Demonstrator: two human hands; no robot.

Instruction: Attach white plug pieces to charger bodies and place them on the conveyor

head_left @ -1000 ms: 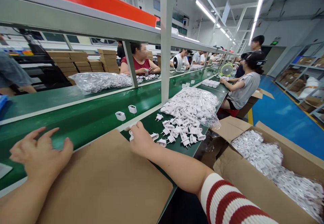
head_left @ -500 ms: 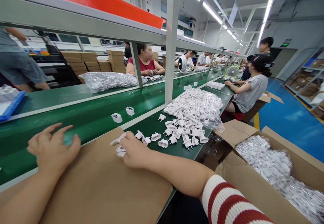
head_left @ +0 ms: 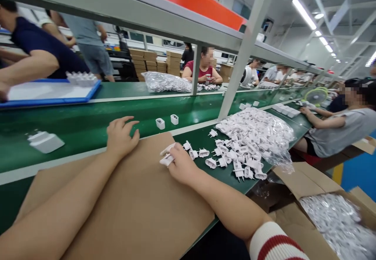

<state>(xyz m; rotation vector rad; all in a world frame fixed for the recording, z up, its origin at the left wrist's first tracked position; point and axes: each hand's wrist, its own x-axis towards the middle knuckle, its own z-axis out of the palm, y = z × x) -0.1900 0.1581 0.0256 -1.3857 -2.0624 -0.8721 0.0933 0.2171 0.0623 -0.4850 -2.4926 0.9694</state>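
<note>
Left hand [head_left: 120, 136] has moved to mid-frame, open on the cardboard [head_left: 132, 205]; right hand [head_left: 183, 166] pinches a plug [head_left: 166, 159]. I judge this the pickup; next, I must bring the hands together.

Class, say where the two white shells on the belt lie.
Head view: the two white shells sit side by side on the green belt, just beyond the cardboard sheet and right of the left hand.

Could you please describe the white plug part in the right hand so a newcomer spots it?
Find the brown cardboard sheet on the near side of the green bench. At its far right corner rests the right hand, the white plug part pinched in its fingertips. Unlike the loose plug parts scattered on the green beside it, it lies over cardboard.
</note>
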